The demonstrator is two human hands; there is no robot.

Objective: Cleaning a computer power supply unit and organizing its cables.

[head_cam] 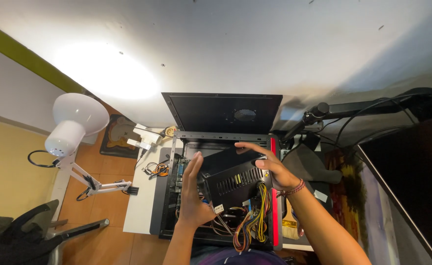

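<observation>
Both hands are on the black power supply unit (233, 179), held tilted over the open computer case (221, 137) on the white desk (140, 206). The left hand (192, 194) presses flat against its near end, fingers straight and together, thumb toward the vented face. The right hand (267, 164) drapes over the far top edge, fingers spread wide (a beaded bracelet (294, 189) circles that wrist). A bundle of yellow, orange and black cables (250, 221) hangs from the unit into the case. A small white label (219, 208) sits at its lower corner, print too small to read. A paintbrush (289, 223) lies right of the case; a white desk lamp (73, 122) stands left.
</observation>
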